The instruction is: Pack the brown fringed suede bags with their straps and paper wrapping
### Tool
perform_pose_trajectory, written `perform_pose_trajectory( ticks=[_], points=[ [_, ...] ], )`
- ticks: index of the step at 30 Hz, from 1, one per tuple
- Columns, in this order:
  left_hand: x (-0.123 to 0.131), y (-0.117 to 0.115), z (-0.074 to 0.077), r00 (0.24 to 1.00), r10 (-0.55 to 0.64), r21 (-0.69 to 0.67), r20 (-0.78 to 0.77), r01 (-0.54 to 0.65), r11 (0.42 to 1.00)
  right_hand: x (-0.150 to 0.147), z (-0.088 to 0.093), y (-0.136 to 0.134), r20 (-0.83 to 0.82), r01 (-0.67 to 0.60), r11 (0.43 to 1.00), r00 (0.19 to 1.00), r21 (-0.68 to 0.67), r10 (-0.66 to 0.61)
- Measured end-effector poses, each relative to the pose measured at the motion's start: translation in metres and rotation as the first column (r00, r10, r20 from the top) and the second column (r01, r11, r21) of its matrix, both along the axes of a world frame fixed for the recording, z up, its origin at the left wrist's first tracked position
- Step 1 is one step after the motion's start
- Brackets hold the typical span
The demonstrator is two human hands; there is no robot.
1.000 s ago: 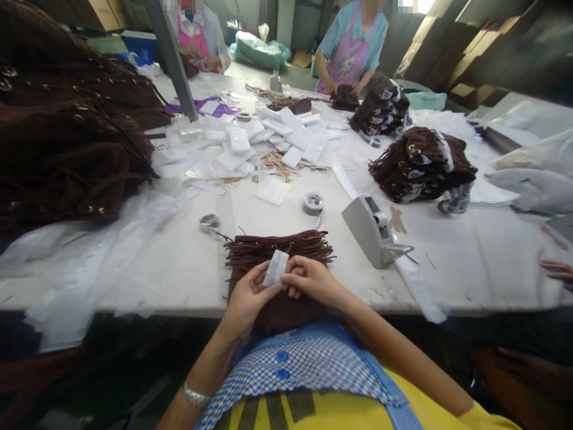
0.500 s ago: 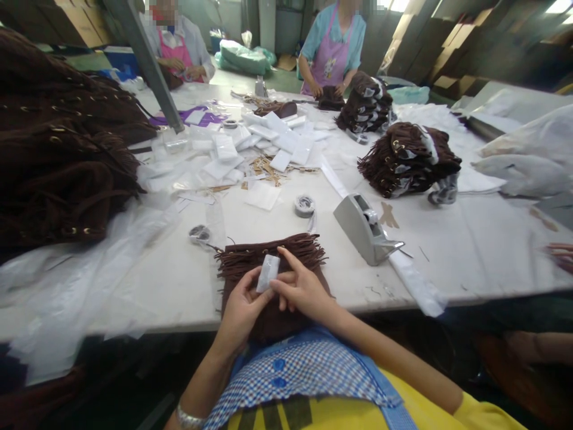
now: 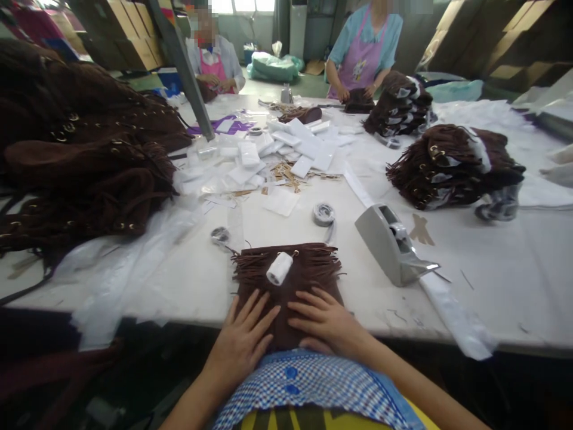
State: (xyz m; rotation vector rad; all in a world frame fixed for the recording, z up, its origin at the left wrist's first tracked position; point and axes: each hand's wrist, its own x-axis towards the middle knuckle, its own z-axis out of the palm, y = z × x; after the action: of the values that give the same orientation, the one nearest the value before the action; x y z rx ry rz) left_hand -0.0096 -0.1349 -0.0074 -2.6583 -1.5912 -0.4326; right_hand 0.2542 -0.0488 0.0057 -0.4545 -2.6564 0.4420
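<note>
A brown fringed suede bag (image 3: 286, 286) lies flat at the near edge of the white table (image 3: 192, 280). A small white wrapped piece (image 3: 279, 268) rests on its fringe. My left hand (image 3: 244, 343) lies flat on the bag's lower left part, fingers spread. Flat on the lower right part lies my right hand (image 3: 326, 319), fingers apart. Neither hand holds anything.
A grey tape dispenser (image 3: 391, 245) stands to the right of the bag, a tape roll (image 3: 323, 214) behind it. Piles of brown fringed bags sit at left (image 3: 85, 155) and right (image 3: 452, 164). White packets (image 3: 286, 149) litter the middle. Two people work at the far side.
Both hands let go of the small white piece, which now rests on the bag's fringe, and moved down to press flat on the bag.
</note>
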Motion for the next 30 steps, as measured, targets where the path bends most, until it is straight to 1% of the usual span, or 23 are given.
perform_pose_trajectory(
  ticks=[2,3,4,5,6,8,9,11,12,13,15,17,18,19,20,21,22,23,24,26,27,29,30],
  points=[
    [-0.005,-0.009,-0.015,0.996,0.032,0.058,-0.087,-0.027,0.998,0.006,-0.018,0.0,0.039,-0.001,0.994,0.999,0.108,-0.003],
    [-0.006,-0.012,-0.019,0.995,0.049,0.073,-0.091,-0.043,0.996,0.008,-0.026,0.0,0.041,0.003,0.988,0.999,0.152,-0.009],
    [-0.006,-0.015,-0.019,0.996,0.06,0.071,-0.071,-0.054,0.996,0.009,-0.032,0.0,0.035,0.008,0.982,0.999,0.186,-0.014],
    [-0.007,-0.016,-0.015,0.997,0.067,0.059,-0.03,-0.066,0.996,0.01,-0.036,-0.001,0.026,0.014,0.978,0.999,0.21,-0.02],
    [-0.007,-0.017,-0.008,0.996,0.08,0.043,0.032,-0.082,0.996,0.01,-0.038,-0.001,0.015,0.018,0.974,1.0,0.224,-0.022],
    [-0.007,-0.015,0.016,0.97,0.135,0.05,0.203,-0.148,0.988,0.009,-0.04,-0.002,-0.012,0.026,0.975,1.0,0.22,-0.024],
    [-0.007,-0.012,0.031,0.939,0.175,0.076,0.297,-0.206,0.976,0.008,-0.039,-0.003,-0.028,0.036,0.979,0.999,0.2,-0.031],
    [-0.006,0.002,0.06,0.853,0.255,0.128,0.456,-0.346,0.929,0.006,-0.034,-0.005,-0.06,0.053,0.991,0.997,0.122,-0.046],
    [-0.005,0.012,0.072,0.816,0.282,0.122,0.504,-0.391,0.912,0.005,-0.029,-0.006,-0.067,0.058,0.997,0.996,0.059,-0.054],
    [-0.004,0.024,0.082,0.796,0.298,0.091,0.527,-0.402,0.911,0.005,-0.023,-0.006,-0.069,0.055,0.998,0.996,-0.016,-0.056],
    [-0.002,0.056,0.091,0.801,0.308,-0.025,0.513,-0.345,0.938,0.005,-0.007,-0.003,-0.07,0.016,0.981,0.997,-0.192,-0.03],
    [-0.002,0.093,0.09,0.829,0.307,-0.173,0.469,-0.254,0.952,0.009,0.012,0.009,-0.089,-0.013,0.936,0.996,-0.352,-0.019],
    [-0.003,0.112,0.087,0.84,0.308,-0.247,0.447,-0.215,0.945,0.012,0.022,0.02,-0.118,0.013,0.914,0.991,-0.406,-0.067],
    [-0.004,0.13,0.084,0.851,0.306,-0.315,0.427,-0.177,0.932,0.016,0.03,0.034,-0.151,0.083,0.895,0.975,-0.438,-0.164],
    [-0.004,0.146,0.081,0.868,0.294,-0.38,0.399,-0.135,0.915,0.019,0.037,0.053,-0.18,0.195,0.872,0.936,-0.45,-0.302],
    [-0.005,0.161,0.078,0.891,0.269,-0.446,0.367,-0.085,0.891,0.022,0.042,0.075,-0.2,0.345,0.825,0.861,-0.447,-0.468],
    [-0.005,0.174,0.077,0.915,0.23,-0.51,0.333,-0.03,0.86,0.025,0.044,0.1,-0.196,0.497,0.76,0.768,-0.418,-0.61],
    [-0.004,0.185,0.076,0.937,0.182,-0.572,0.299,0.023,0.82,0.026,0.045,0.126,-0.168,0.618,0.694,0.689,-0.37,-0.704],
    [-0.004,0.194,0.076,0.954,0.128,-0.632,0.271,0.075,0.772,0.026,0.043,0.153,-0.093,0.711,0.623,0.631,-0.327,-0.77],
    [-0.002,0.209,0.075,0.969,0.034,-0.727,0.243,0.159,0.668,0.022,0.035,0.202,0.158,0.83,0.514,0.55,-0.217,-0.82],
    [-0.001,0.215,0.075,0.971,-0.003,-0.762,0.238,0.189,0.619,0.018,0.029,0.223,0.262,0.849,0.493,0.529,-0.192,-0.807],
    [0.001,0.224,0.071,0.969,-0.054,-0.816,0.242,0.234,0.529,0.01,0.018,0.252,0.376,0.849,0.496,0.526,-0.181,-0.763],
    [0.001,0.225,0.069,0.965,-0.062,-0.83,0.253,0.25,0.499,0.006,0.014,0.261,0.392,0.838,0.512,0.542,-0.187,-0.744]
  ],
)
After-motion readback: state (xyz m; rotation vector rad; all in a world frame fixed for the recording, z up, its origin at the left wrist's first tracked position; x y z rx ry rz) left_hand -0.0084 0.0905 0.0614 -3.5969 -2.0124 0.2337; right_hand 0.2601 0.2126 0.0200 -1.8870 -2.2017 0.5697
